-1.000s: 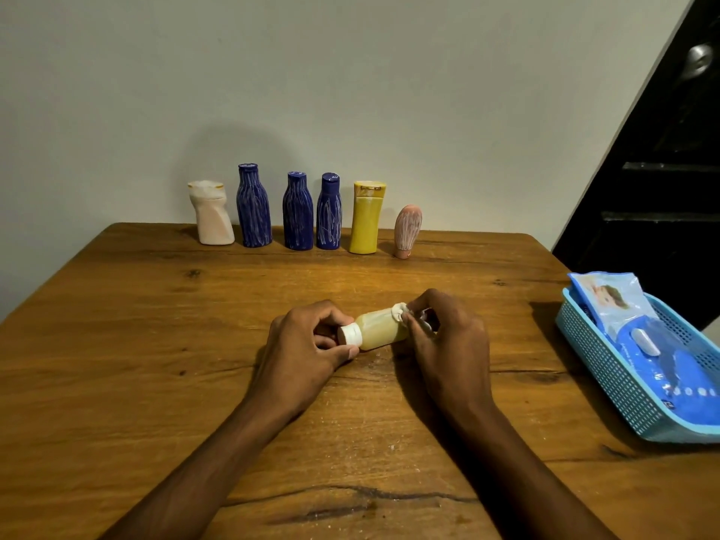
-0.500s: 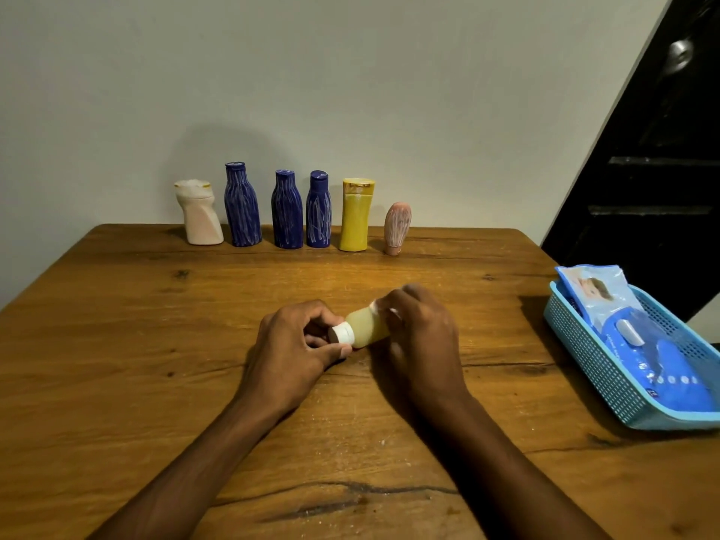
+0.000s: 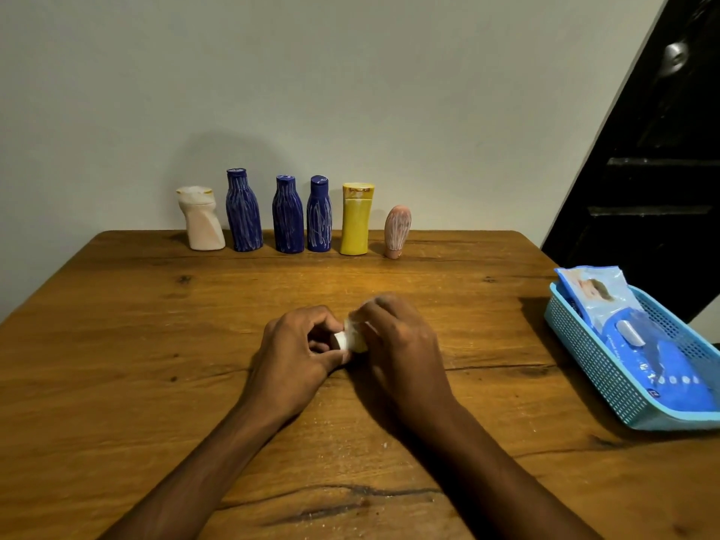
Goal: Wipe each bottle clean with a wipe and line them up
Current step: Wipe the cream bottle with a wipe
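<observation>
A small pale-yellow bottle (image 3: 355, 340) with a white cap lies sideways between my hands at the table's middle. My left hand (image 3: 296, 350) pinches its cap end. My right hand (image 3: 401, 344) curls over the bottle's body with a white wipe (image 3: 356, 318) under the fingers, hiding most of the bottle. Along the far edge stand several bottles in a row: a white one (image 3: 202, 220), three blue ones (image 3: 243, 212) (image 3: 288, 216) (image 3: 319, 216), a yellow one (image 3: 356, 220) and a small pink one (image 3: 396, 231).
A light-blue plastic basket (image 3: 592, 364) sits at the table's right edge, holding a blue wipes pack (image 3: 639, 337). The wall rises right behind the bottle row. A dark staircase is at the far right.
My right hand has slid left along the small bottle with the wipe, from its base toward the cap, covering more of it. The left hand kept its hold on the cap.
</observation>
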